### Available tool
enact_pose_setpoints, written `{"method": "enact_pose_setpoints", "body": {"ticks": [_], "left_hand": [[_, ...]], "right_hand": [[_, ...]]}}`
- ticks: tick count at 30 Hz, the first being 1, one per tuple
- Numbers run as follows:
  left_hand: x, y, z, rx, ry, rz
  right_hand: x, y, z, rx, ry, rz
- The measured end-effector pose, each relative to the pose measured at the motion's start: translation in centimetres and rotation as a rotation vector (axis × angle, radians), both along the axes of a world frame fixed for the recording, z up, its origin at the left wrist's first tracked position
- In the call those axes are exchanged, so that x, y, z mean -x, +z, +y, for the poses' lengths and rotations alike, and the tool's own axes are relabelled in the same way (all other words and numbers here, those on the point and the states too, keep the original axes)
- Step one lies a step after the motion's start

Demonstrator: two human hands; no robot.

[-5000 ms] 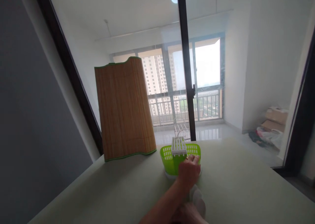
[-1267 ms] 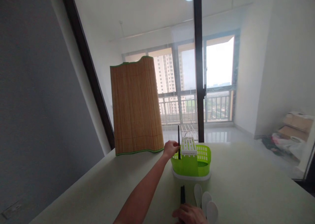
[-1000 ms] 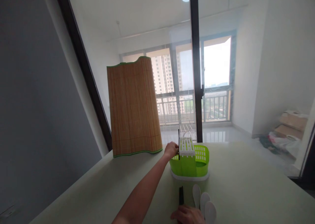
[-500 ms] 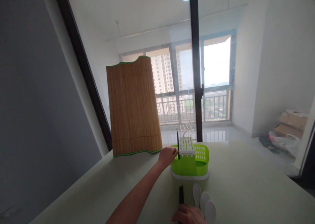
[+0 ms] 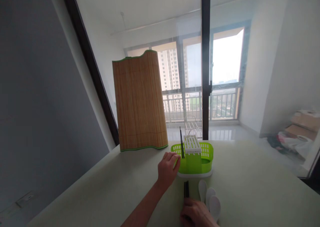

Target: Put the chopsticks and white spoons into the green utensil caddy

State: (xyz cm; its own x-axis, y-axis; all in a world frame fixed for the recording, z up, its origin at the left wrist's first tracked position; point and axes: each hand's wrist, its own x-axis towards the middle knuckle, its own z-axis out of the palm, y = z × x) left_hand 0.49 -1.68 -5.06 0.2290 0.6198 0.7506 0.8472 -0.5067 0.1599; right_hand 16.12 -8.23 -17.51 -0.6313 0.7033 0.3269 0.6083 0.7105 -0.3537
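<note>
A green plastic cutlery basket with a white slotted insert stands on the pale table. Two black chopsticks stand upright in its left compartment. My left hand hovers just left of the basket with loosely curled fingers and holds nothing. At the bottom edge my right hand grips a bundle of black chopsticks, which point toward the basket. Three white spoons lie beside them, their handles under the same hand.
A rolled bamboo mat with green trim stands upright on the table's far left. Behind the table runs a glass partition with a dark frame post. Boxes and bags lie on the floor at the right.
My left hand has let go of the black chopstick, which now stands in the basket, and has drawn back toward me. My right hand stays on the bundle.
</note>
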Motion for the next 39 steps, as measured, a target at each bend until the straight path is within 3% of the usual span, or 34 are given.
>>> {"method": "enact_pose_setpoints", "body": {"ticks": [1, 3, 8, 10, 13, 17, 23, 32, 39], "left_hand": [[0.2, -0.8, -1.1, -0.041, 0.009, -0.045], [0.6, -2.4, -3.1, 0.037, 0.059, -0.08], [0.7, -5.8, -6.6, 0.636, 0.179, -0.037], [0.4, -6.8, -7.2, 0.769, 0.215, 0.006], [0.1, -7.6, -7.5, 0.838, 0.258, 0.075], [-0.1, -7.6, -7.4, 0.854, 0.255, 0.09], [0.2, -6.3, -7.7, 0.881, 0.235, 0.086], [0.9, -5.1, -7.4, 0.857, 0.505, 0.236], [2.0, -4.9, -6.9, 0.851, 0.482, 0.327]], "right_hand": [[0.0, 0.2, -0.1, 0.005, 0.002, 0.002], [0.0, 0.6, -0.5, 0.002, 0.007, 0.015], [-0.4, 1.4, -1.1, -0.017, 0.015, 0.111], [-0.5, 1.6, -1.2, -0.016, 0.025, 0.163], [-0.7, 1.8, -1.1, -0.003, 0.04, 0.203], [-1.0, 2.0, -1.1, 0.012, 0.036, 0.188], [-1.1, 1.9, -1.1, 0.005, 0.031, 0.143], [-0.9, 1.7, -0.8, -0.045, 0.009, 0.059], [-0.9, 1.6, -0.7, -0.048, 0.012, 0.041]]}}
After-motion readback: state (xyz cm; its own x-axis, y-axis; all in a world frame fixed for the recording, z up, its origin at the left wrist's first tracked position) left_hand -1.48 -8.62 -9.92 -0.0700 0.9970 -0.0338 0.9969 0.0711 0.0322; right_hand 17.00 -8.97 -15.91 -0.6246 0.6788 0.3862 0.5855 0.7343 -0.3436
